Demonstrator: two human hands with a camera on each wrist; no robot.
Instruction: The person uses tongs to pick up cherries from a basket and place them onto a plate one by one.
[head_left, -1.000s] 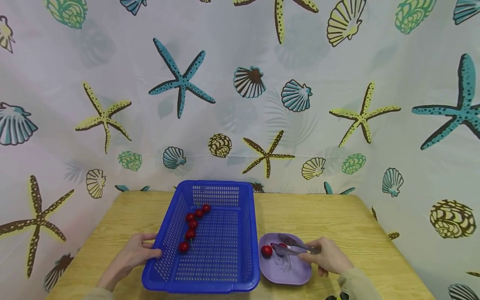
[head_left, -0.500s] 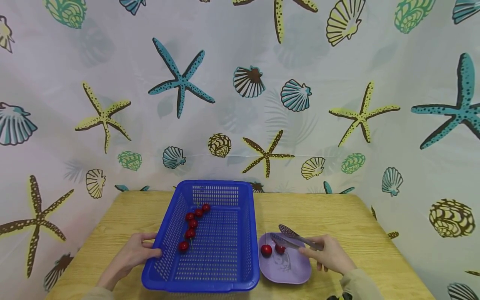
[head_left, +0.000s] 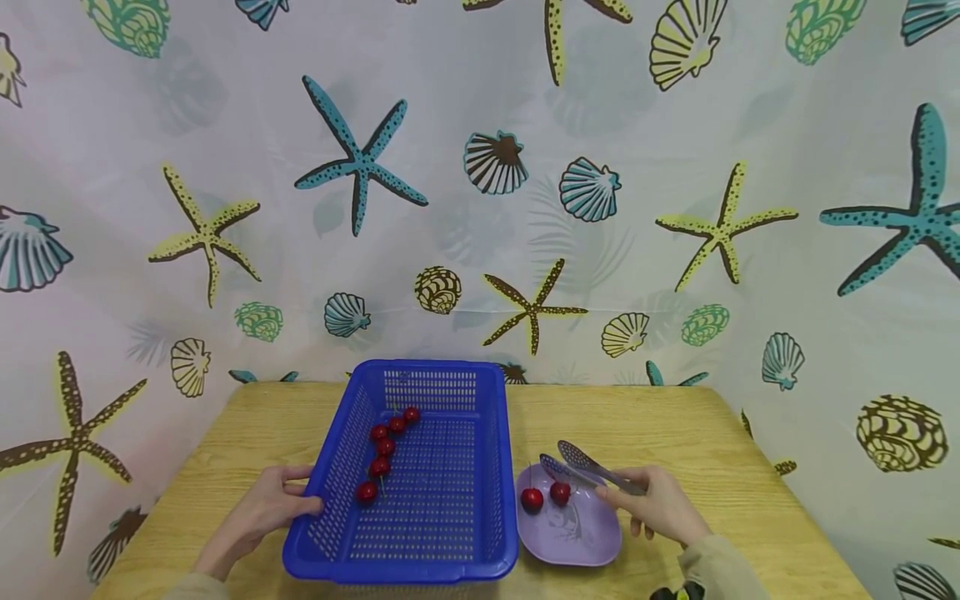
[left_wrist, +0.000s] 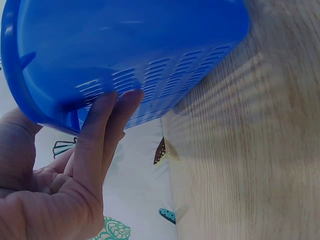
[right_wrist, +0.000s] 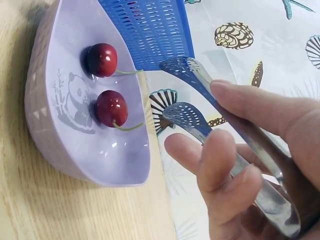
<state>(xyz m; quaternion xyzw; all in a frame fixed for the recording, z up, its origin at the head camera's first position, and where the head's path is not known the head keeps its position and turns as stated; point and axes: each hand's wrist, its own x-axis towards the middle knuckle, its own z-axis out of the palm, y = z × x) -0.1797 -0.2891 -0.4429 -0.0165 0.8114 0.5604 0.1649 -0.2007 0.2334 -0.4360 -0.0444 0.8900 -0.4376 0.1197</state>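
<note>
My left hand (head_left: 268, 508) grips the left rim of a blue plastic basket (head_left: 491, 467), fingers against its slotted outer wall (left_wrist: 150, 75). Inside, several red cherries (head_left: 385, 447) lie in a crooked row along the left side. A pair of metal tongs (head_left: 603, 473) with perforated tips is held in my right hand (head_left: 660, 504). The tips stand apart and hold nothing, above the far edge of a lilac plate (head_left: 570, 550). Two cherries with stems, a left one (head_left: 532, 500) and a right one (head_left: 560, 493), lie on this panda-printed plate.
Both basket and plate stand on a wood-grain table (head_left: 675, 425), the plate close to the basket's right side. A curtain (head_left: 450, 233) printed with starfish and shells hangs behind and at the sides.
The tongs have lifted away from the right cherry towards the plate's far edge, uncovering that cherry. My left hand and the basket have stayed in place.
</note>
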